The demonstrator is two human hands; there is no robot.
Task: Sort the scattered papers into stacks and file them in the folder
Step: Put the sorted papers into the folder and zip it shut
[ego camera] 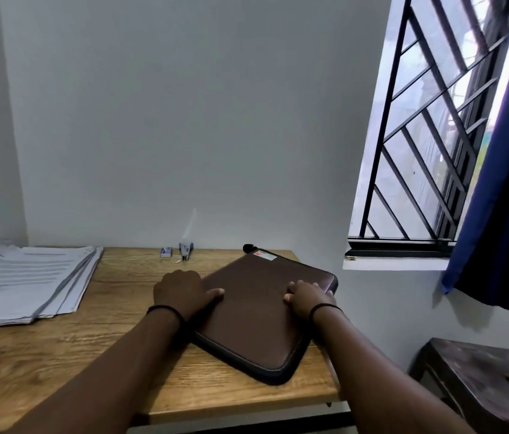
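Both arms reach forward, each wrist wearing a dark band. The left hand (182, 292) and right hand (308, 300) lie palm-down, fingers loosely bent.

Head view: from above and behind both hands, facing forward-down, near the rectangular wooden table (59, 355).
Shared: one view only.
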